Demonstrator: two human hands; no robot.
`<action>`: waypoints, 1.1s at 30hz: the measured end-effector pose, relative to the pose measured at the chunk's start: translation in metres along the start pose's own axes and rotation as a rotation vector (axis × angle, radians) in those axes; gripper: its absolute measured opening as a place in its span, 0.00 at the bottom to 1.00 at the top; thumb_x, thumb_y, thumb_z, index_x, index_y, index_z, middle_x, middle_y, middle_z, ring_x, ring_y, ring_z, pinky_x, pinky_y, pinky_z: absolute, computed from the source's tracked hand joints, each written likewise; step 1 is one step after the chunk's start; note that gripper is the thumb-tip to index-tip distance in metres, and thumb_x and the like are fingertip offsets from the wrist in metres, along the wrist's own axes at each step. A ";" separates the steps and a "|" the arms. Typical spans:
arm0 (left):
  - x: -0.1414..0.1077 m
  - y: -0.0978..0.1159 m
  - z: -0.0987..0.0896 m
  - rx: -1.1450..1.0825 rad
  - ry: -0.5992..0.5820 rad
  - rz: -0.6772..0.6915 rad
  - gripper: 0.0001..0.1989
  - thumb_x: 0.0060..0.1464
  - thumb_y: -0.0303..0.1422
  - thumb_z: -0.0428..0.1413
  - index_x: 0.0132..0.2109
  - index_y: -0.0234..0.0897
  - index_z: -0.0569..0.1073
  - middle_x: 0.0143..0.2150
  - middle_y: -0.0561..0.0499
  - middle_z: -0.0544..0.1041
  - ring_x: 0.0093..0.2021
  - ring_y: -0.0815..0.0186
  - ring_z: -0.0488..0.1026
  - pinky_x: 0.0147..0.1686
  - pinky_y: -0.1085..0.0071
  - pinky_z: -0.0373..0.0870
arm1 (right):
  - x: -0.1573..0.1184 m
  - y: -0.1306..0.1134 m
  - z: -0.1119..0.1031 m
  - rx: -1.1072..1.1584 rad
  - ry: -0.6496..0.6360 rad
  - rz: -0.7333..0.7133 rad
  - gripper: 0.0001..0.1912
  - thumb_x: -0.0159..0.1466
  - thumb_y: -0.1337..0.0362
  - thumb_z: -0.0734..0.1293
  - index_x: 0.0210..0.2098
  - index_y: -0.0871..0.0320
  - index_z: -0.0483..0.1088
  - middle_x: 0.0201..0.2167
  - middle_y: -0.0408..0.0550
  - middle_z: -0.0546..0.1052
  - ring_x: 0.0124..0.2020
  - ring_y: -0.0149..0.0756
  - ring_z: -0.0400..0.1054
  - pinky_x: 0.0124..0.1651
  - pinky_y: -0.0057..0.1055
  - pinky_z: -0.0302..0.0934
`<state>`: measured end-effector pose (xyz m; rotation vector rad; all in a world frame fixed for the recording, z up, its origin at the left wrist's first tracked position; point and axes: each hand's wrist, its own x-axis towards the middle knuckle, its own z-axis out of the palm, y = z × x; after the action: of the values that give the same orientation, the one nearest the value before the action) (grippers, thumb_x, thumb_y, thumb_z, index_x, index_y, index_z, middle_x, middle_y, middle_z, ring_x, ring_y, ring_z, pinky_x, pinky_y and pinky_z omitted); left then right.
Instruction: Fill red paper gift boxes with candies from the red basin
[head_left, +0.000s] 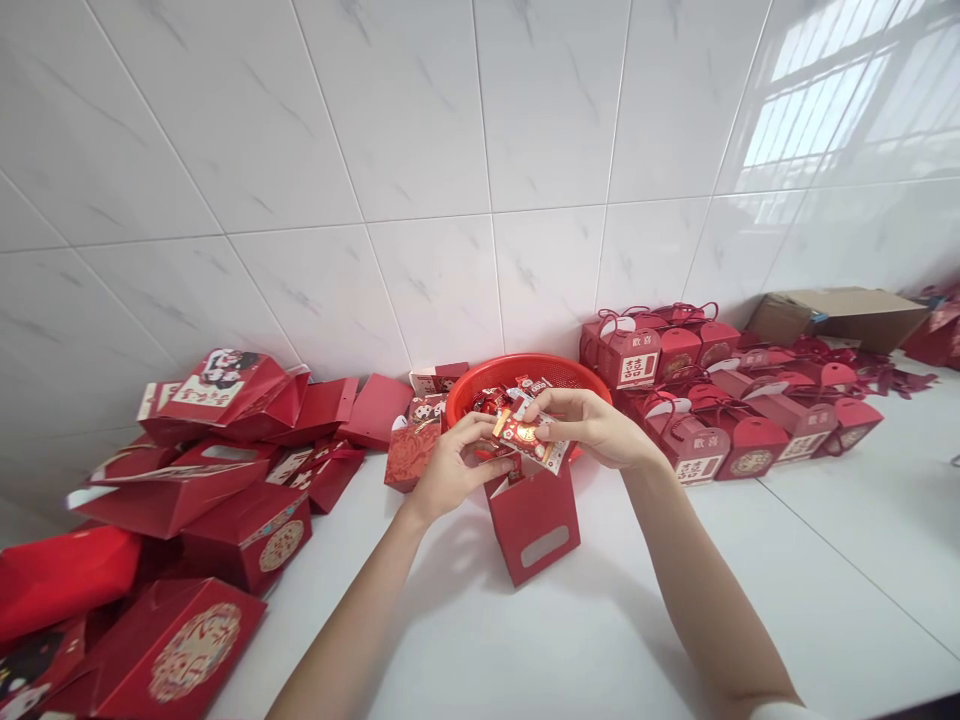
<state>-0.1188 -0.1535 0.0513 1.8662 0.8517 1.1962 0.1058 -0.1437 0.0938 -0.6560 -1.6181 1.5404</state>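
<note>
At the centre of the frame we saw our right hand (pixel 589 430) pinching a small, shiny red-and-gold wrapped packet (pixel 523 434) between thumb and fingers, with a silvery patterned wrapper (pixel 555 455) just beneath it. Our left hand (pixel 452 468) was curled at the packet's left end — we could not tell whether its fingers gripped it. The packet was above the open top of an upright red paper box (pixel 534 525) with a pale, rounded slot. Behind it sat a round red plastic basket (pixel 491 374) holding wrapped sweets (pixel 491 400). Closed red boxes with cord handles (pixel 686 440) stood in rows at the right; loose red cartons (pixel 247 530) were heaped at the left — all on a white tabletop (pixel 465 640).
</note>
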 end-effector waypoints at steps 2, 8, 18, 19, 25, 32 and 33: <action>0.000 -0.001 -0.001 -0.044 0.010 -0.021 0.13 0.49 0.36 0.67 0.43 0.39 0.81 0.48 0.46 0.74 0.47 0.60 0.75 0.47 0.64 0.76 | 0.002 0.002 0.000 0.007 -0.001 0.010 0.12 0.55 0.62 0.76 0.36 0.60 0.75 0.37 0.46 0.77 0.33 0.32 0.71 0.36 0.29 0.66; 0.001 0.004 -0.009 -0.065 0.158 -0.009 0.08 0.49 0.37 0.67 0.35 0.38 0.82 0.42 0.46 0.76 0.44 0.60 0.76 0.43 0.65 0.76 | 0.004 0.003 -0.002 0.081 -0.029 0.035 0.12 0.54 0.63 0.77 0.35 0.60 0.75 0.33 0.44 0.77 0.30 0.30 0.70 0.34 0.27 0.65; 0.004 0.000 -0.012 -0.043 -0.022 -0.208 0.17 0.54 0.46 0.61 0.43 0.38 0.80 0.45 0.46 0.82 0.48 0.55 0.77 0.49 0.61 0.72 | 0.006 0.005 -0.004 0.086 -0.037 0.080 0.13 0.53 0.62 0.78 0.34 0.60 0.74 0.34 0.44 0.77 0.31 0.30 0.71 0.34 0.27 0.64; 0.004 -0.002 -0.013 -0.031 -0.022 -0.224 0.18 0.55 0.47 0.60 0.43 0.37 0.80 0.44 0.46 0.82 0.48 0.54 0.76 0.49 0.61 0.72 | 0.005 0.005 -0.004 0.087 -0.038 0.078 0.13 0.53 0.62 0.78 0.35 0.60 0.74 0.33 0.44 0.77 0.31 0.30 0.71 0.34 0.27 0.64; 0.002 0.002 -0.015 -0.091 -0.096 -0.183 0.16 0.55 0.45 0.61 0.42 0.38 0.79 0.43 0.47 0.80 0.45 0.58 0.75 0.46 0.63 0.73 | 0.003 0.004 -0.005 0.047 -0.049 0.010 0.13 0.54 0.62 0.77 0.36 0.60 0.75 0.34 0.45 0.76 0.31 0.30 0.70 0.35 0.26 0.64; -0.004 0.011 -0.017 0.170 -0.148 -0.094 0.08 0.51 0.39 0.64 0.33 0.40 0.82 0.43 0.45 0.80 0.43 0.59 0.76 0.45 0.63 0.74 | -0.003 0.000 -0.001 -0.116 0.079 -0.193 0.12 0.56 0.60 0.76 0.37 0.57 0.75 0.38 0.47 0.76 0.38 0.36 0.71 0.39 0.32 0.67; -0.004 0.011 -0.017 0.190 -0.138 -0.107 0.08 0.52 0.39 0.63 0.36 0.40 0.83 0.43 0.45 0.81 0.43 0.58 0.76 0.45 0.63 0.74 | -0.003 -0.001 0.001 -0.165 0.102 -0.232 0.11 0.56 0.60 0.76 0.36 0.57 0.75 0.38 0.47 0.77 0.39 0.37 0.72 0.41 0.33 0.67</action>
<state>-0.1342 -0.1587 0.0641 2.0011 1.0036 0.9367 0.1070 -0.1470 0.0942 -0.6005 -1.6905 1.1978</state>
